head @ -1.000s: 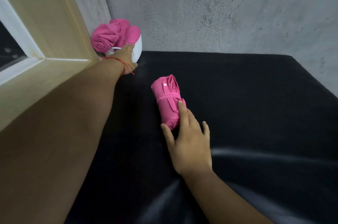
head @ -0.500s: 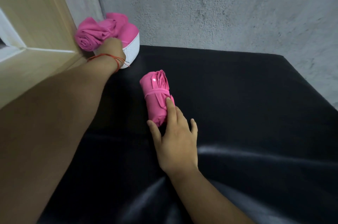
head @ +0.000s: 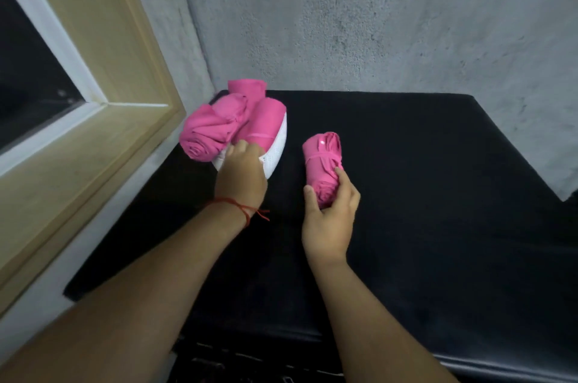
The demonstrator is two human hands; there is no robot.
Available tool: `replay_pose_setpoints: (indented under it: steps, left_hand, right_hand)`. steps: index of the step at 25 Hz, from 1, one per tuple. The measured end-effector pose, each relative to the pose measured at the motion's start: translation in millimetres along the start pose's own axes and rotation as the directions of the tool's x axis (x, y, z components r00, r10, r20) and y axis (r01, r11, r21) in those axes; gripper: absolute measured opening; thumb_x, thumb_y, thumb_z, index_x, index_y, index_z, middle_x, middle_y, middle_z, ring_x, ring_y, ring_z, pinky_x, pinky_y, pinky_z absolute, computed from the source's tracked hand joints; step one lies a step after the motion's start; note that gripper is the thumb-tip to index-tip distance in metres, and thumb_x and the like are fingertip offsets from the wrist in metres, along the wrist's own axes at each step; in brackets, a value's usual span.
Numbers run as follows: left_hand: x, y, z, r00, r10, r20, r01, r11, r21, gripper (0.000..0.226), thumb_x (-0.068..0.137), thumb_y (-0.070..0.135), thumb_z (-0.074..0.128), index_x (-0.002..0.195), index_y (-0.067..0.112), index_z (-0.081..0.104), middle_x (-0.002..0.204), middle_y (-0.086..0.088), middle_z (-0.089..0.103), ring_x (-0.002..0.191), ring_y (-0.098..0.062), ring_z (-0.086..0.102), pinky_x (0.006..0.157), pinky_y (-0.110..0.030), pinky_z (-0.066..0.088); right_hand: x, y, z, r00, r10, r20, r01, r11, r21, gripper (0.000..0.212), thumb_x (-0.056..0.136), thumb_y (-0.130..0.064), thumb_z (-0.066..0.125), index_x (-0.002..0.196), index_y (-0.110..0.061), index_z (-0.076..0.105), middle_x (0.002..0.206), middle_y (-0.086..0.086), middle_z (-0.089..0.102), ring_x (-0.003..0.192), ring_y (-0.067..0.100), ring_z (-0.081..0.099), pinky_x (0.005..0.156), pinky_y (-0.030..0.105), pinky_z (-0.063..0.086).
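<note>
Left grip (head: pixel 242 174): curled on near rim of white basket (head: pixel 276 145), heaped with pink rolls (head: pixel 215 126); window frame (head: pixel 119 138) close on its left. Right grip (head: pixel 330 220): clasps near end of banded pink roll (head: pixel 322 163) lying on table (head: pixel 438 195). Probably soft, light; hold at band. Open table to right.

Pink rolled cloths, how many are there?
5. One pink rolled cloth lies on the black mat, gripped by the right hand. Four sit in the white mesh basket: front-left roll, middle roll, back roll, right roll. More may hide underneath.
</note>
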State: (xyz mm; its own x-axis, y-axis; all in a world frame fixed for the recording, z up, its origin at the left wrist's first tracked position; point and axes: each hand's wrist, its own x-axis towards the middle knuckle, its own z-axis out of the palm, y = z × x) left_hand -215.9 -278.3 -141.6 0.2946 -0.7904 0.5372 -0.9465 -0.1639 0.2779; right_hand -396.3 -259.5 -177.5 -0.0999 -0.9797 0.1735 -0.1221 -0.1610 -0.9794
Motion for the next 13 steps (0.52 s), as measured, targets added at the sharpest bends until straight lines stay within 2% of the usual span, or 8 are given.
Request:
replay_pose_setpoints:
  steps: [2,4,5,7,8,11,13]
  left_hand:
    - [-46,33,-22,0.998,0.011,0.059,-0.010,0.999,-0.031,0.013,0.082,0.001,0.064,0.092,0.011,0.065,0.100,-0.013,0.058,0.098,-0.038,0.056,0.085,-0.048,0.044]
    - [-91,71,-48,0.993,0.063,0.099,-0.055,0.995,-0.083,0.018,0.082,0.000,0.066,0.093,0.014,0.067,0.099,-0.008,0.060,0.097,-0.034,0.057,0.083,-0.046,0.048]
    - [-112,90,-58,0.990,0.085,0.112,-0.074,0.992,-0.104,0.020,0.082,0.000,0.065,0.093,0.016,0.067,0.099,-0.005,0.060,0.097,-0.032,0.057,0.082,-0.045,0.049]
    - [-152,123,-74,0.982,0.117,0.145,-0.096,0.984,-0.147,0.019,0.084,0.002,0.063,0.093,0.019,0.064,0.099,-0.001,0.058,0.096,-0.028,0.056,0.079,-0.044,0.050]
    - [-171,139,-80,0.981,0.129,0.147,-0.105,0.981,-0.163,0.018,0.086,0.004,0.063,0.094,0.021,0.063,0.100,0.001,0.057,0.095,-0.026,0.056,0.077,-0.042,0.050]
    - [-212,176,-88,0.976,0.154,0.155,-0.126,0.977,-0.174,0.025,0.085,0.004,0.067,0.099,0.024,0.063,0.100,0.006,0.056,0.093,-0.020,0.054,0.076,-0.038,0.052]
    - [-229,196,-88,0.978,0.164,0.132,-0.140,0.974,-0.180,0.031,0.084,0.002,0.064,0.105,0.025,0.063,0.102,0.007,0.056,0.094,-0.019,0.054,0.079,-0.037,0.054]
  right_hand:
    - [-18,-3,-31,0.998,0.042,-0.041,-0.037,0.993,0.114,0.064,0.097,-0.026,0.077,0.152,-0.040,0.049,0.148,-0.009,0.043,0.120,-0.006,0.054,0.094,0.004,0.044]
    - [-41,3,-70,0.996,0.034,-0.078,-0.020,0.984,0.176,0.062,0.094,-0.019,0.081,0.147,-0.038,0.056,0.145,-0.008,0.048,0.121,-0.010,0.056,0.091,0.000,0.043]
    - [-51,7,-90,0.996,0.035,-0.081,-0.018,0.980,0.198,0.061,0.092,-0.017,0.082,0.144,-0.041,0.058,0.145,-0.007,0.051,0.123,-0.007,0.058,0.092,0.004,0.045]
    - [-67,15,-122,0.995,0.062,-0.082,-0.042,0.974,0.223,0.061,0.091,-0.018,0.084,0.138,-0.048,0.059,0.144,-0.006,0.055,0.127,0.005,0.061,0.099,0.020,0.051]
    - [-74,16,-136,0.993,0.076,-0.092,-0.053,0.972,0.228,0.061,0.090,-0.018,0.084,0.137,-0.048,0.059,0.144,-0.006,0.056,0.128,0.010,0.061,0.098,0.022,0.052]
    - [-92,11,-168,0.989,0.050,-0.137,-0.026,0.985,0.173,0.062,0.090,-0.015,0.083,0.141,-0.040,0.058,0.144,-0.005,0.049,0.128,0.006,0.058,0.086,0.002,0.044]
    - [-104,9,-190,0.993,0.017,-0.120,0.000,0.991,0.133,0.063,0.090,-0.013,0.083,0.144,-0.033,0.057,0.143,-0.004,0.045,0.127,-0.003,0.054,0.086,-0.002,0.042]
